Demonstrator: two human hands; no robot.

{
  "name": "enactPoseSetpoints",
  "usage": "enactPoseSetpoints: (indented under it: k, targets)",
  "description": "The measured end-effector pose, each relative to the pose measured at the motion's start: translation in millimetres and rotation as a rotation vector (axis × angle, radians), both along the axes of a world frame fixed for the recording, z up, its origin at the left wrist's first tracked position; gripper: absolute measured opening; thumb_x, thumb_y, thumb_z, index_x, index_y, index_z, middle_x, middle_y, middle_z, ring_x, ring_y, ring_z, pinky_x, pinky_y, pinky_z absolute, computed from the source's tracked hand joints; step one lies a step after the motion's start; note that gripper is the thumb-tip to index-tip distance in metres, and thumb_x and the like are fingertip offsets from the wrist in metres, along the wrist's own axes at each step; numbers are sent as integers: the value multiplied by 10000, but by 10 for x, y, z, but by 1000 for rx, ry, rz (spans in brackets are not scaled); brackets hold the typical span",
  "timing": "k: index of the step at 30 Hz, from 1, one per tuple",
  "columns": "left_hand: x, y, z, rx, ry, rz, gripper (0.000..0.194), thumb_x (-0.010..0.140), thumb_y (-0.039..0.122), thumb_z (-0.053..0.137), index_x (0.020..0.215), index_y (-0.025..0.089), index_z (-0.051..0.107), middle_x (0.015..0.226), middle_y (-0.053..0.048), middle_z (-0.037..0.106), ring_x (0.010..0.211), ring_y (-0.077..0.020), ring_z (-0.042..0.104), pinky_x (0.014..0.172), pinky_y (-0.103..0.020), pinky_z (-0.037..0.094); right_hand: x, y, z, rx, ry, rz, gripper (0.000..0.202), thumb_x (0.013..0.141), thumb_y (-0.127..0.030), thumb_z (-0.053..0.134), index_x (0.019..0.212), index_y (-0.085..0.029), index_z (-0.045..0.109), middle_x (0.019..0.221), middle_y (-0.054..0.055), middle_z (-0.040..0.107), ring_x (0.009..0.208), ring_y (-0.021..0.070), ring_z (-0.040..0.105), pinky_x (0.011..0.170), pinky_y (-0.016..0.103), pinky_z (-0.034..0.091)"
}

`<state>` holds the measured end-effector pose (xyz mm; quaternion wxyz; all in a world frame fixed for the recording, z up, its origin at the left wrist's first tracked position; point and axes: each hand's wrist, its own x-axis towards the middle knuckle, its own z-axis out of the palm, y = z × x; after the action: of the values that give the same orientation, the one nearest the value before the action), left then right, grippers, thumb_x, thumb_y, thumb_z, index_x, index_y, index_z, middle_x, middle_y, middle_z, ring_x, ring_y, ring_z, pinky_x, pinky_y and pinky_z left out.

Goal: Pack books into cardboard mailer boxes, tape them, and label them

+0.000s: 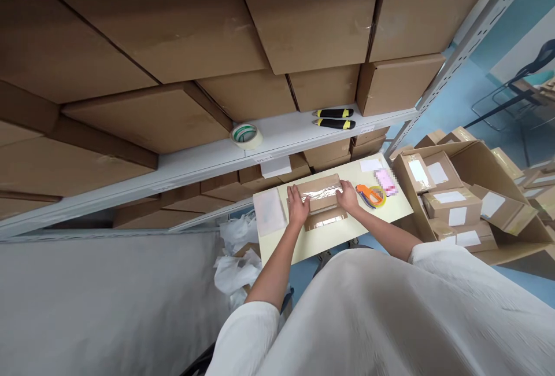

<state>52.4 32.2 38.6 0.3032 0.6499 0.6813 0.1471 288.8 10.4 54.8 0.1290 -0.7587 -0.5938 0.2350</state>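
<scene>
A small cardboard box point(319, 186) lies on the cream-coloured tabletop point(277, 249), with shiny clear tape across its top. Toward me a flap point(325, 220) of the box, also carrying a strip of clear tape, sticks out. My left hand point(298, 205) grips the box at its left end, fingers over the top. At the other end my right hand point(347, 195) holds the right side. Just right of that hand rests an orange tape dispenser point(368, 195) with a yellow roll.
A shelf point(286, 133) full of cardboard boxes rises ahead, bearing a tape roll point(246, 135) and two utility knives point(333, 118). To the right stands a large open carton point(459, 159) of labelled boxes. White plastic bags point(238, 266) lie left of the table.
</scene>
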Motion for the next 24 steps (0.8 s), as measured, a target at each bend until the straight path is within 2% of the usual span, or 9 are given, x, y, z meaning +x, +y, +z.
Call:
enactPoseSetpoints:
  k: [2,7,9,11,13,16,18,21,24]
  targets:
    - [-32,12,-23,-16,-37,45,977,1050,530,537,1782,197,-18,1859,-179,117,1721,-307,164,1346,-457,316,18,14,11,-39,12,-10,544,1041,-260,439,1561,-138,540,1378,187,699,1262,335,651,1060,384,526]
    - [-79,130,-7,-170,-83,141,1164,971,554,683,1769,128,-51,1685,-231,501,1536,-333,531,1248,-428,456,45,61,121,-181,-1,-5,521,1056,-267,435,1553,-155,544,1234,159,772,1145,344,716,1009,394,530]
    - [-81,179,2,-239,-72,170,1175,952,581,701,1769,112,-2,1631,-231,564,1474,-335,596,1216,-415,483,35,78,164,-206,-8,4,496,1063,-259,434,1534,-164,556,1219,161,772,1136,341,723,1002,393,526]
    - [-81,212,3,-276,-78,182,1168,938,587,713,1768,112,43,1635,-226,563,1467,-332,604,1203,-399,492,11,102,193,-220,-13,-5,456,1074,-266,439,1495,-161,577,1227,172,766,1136,332,726,984,380,526]
    - [-80,229,-2,-295,-104,183,1175,928,581,721,1770,126,39,1654,-212,550,1478,-325,596,1199,-386,491,-26,141,206,-227,-11,-31,423,1093,-345,461,1436,-144,608,1258,194,753,1145,327,724,958,367,533]
    - [-68,232,-9,-322,-146,190,1186,936,613,698,1771,143,-1,1674,-190,537,1488,-305,593,1206,-364,478,-89,222,197,-217,-19,-71,552,1056,-549,581,1381,-106,636,1331,240,716,1197,344,705,950,362,541]
    - [-49,226,-8,-326,-161,215,1163,949,644,668,1772,155,6,1666,-190,547,1486,-310,596,1202,-376,480,-117,270,186,-204,-25,-84,651,998,-610,671,1375,-80,646,1374,265,688,1223,350,695,956,356,540]
    - [-24,212,2,-307,-192,279,1060,971,605,661,1766,175,108,1602,-201,611,1458,-331,619,1187,-409,491,-121,307,190,-202,-9,-127,629,993,-585,698,1353,-71,672,1378,262,687,1177,321,715,906,325,538]
    - [-44,185,17,-289,-278,325,834,1011,477,633,1717,194,292,1530,-176,675,1408,-315,656,1185,-404,489,-91,294,235,-206,20,-171,494,1033,-514,662,1295,-98,714,1300,218,739,1122,292,734,833,294,519]
